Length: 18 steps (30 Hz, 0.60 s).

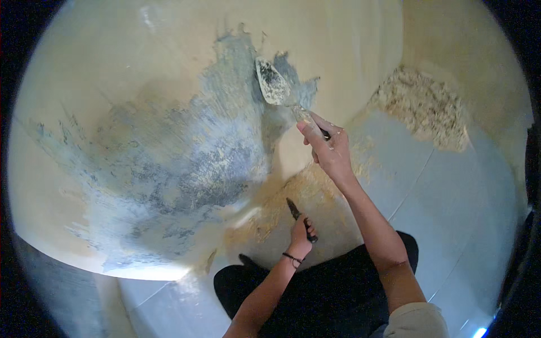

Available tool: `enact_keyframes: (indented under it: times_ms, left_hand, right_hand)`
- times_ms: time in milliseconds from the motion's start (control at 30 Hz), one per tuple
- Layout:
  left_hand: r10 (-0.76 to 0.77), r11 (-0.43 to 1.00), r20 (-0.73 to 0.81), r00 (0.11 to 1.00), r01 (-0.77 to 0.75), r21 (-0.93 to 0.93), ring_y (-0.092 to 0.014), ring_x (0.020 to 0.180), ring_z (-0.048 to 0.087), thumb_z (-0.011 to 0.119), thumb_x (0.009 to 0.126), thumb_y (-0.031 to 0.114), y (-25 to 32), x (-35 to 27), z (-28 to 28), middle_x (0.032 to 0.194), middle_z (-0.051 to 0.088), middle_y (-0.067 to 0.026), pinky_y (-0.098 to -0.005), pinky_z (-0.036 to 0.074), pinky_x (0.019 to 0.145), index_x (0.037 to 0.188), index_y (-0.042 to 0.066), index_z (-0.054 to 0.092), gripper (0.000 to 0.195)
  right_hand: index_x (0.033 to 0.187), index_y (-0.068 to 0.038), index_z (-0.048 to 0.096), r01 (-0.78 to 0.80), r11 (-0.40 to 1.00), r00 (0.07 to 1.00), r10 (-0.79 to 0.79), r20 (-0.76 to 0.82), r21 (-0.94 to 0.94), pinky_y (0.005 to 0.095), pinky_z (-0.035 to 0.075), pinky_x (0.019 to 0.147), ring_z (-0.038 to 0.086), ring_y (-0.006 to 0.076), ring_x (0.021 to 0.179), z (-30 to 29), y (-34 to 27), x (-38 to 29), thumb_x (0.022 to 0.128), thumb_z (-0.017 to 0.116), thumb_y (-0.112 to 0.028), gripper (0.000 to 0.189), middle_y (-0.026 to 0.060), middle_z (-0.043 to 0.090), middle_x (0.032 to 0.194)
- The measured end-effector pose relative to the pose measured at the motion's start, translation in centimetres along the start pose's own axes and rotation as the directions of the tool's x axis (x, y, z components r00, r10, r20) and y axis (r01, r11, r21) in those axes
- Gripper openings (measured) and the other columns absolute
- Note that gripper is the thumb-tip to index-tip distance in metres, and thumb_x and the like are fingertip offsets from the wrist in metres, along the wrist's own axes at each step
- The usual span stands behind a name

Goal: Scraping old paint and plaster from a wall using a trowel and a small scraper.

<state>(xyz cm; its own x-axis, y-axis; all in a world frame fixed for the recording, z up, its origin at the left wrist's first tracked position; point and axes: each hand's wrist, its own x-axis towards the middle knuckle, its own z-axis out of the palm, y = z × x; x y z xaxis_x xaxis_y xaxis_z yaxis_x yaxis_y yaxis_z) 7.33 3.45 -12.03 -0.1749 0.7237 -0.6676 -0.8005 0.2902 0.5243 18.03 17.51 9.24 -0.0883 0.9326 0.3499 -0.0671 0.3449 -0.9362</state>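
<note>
My right hand (pixel 334 148) grips the handle of a pointing trowel (pixel 274 82), whose blade is smeared with pale material. The blade lies at or close to the cream-coloured wall (pixel 160 50), over the upper part of a grey-blue scraped patch (pixel 169 164); contact cannot be told. Lower down, in front of my knees, my left hand (pixel 302 236) is closed around a dark narrow tool (pixel 292 207), perhaps a knife or scraper. Its tip points up toward the wall, apart from the surface. A dark band circles my left wrist.
Yellowish crumbs (pixel 270 219) are strewn along the foot of the wall. A heap of crumbled, plaster-like debris (pixel 424 107) lies on the grey tiled floor (pixel 448 190), against the corner at the right. My knees in dark trousers (pixel 329 295) are close to the wall.
</note>
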Motion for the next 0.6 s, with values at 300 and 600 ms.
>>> enact_keyframes:
  times_ms: [300, 600]
  left_hand:
    - [0.014, 1.000, 0.060, 0.998, -0.013, -0.018, -0.009, 0.046, 0.039, 0.055, 0.089, 0.021, 0.4, -1.3, 1.4, 0.063, 0.043, 0.0024, -0.0243, 0.033, 0.042, 0.082, 0.012, 0.046, 0.015]
    - [0.055, 0.998, 0.078, 0.995, -0.052, -0.045, -0.009, 0.046, 0.039, 0.055, 0.089, 0.024, 1.3, -2.0, 2.0, 0.062, 0.043, 0.0022, -0.0246, 0.032, 0.042, 0.077, 0.011, 0.045, 0.020]
  right_hand:
    - [0.118, -0.001, 0.060, -0.142, 0.989, 0.990, 0.142, -0.004, -0.038, 0.0238, 0.030, 0.034, 0.040, 0.0058, 0.038, 0.2, -0.2, -1.8, 0.086, 0.063, -0.034, 0.046, 0.0008, 0.051, 0.060]
    - [0.116, -0.003, 0.062, -0.084, 0.994, 0.994, 0.079, -0.069, -0.071, 0.0232, 0.028, 0.033, 0.039, 0.0048, 0.039, 1.5, -5.3, 0.4, 0.087, 0.062, -0.037, 0.044, 0.0009, 0.050, 0.062]
